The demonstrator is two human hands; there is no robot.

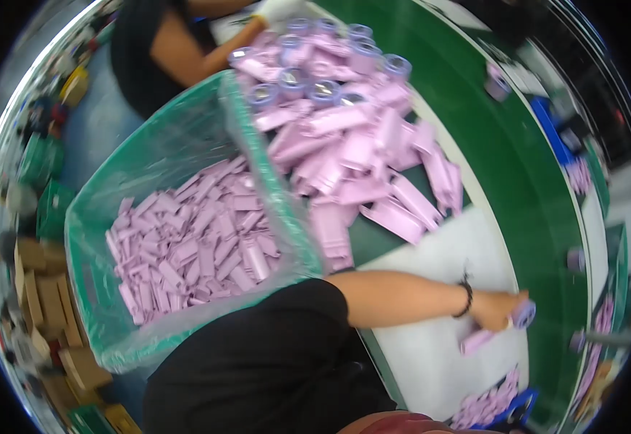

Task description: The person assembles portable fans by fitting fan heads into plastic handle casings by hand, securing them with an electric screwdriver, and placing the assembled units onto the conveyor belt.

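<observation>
My left hand [495, 309], with a dark beaded bracelet at the wrist, reaches over the right side of the white work surface [431, 289]. Its fingers are closed around a pink plastic part with a lilac round end [524, 314]. A pink handle-like piece [477, 341] sticks out below the hand, and I cannot tell whether it belongs to the same part. The green conveyor belt [550, 347] runs just beyond the fingers. My right hand is outside the view.
A plastic-lined green crate [88, 289] of small pink pieces stands at left. Pink housings [352, 148] and lilac-ringed parts [324, 92] are heaped above. Another person's gloved hand [279, 10] is beside them. A blue tray [524, 409] with pink pieces sits at lower right.
</observation>
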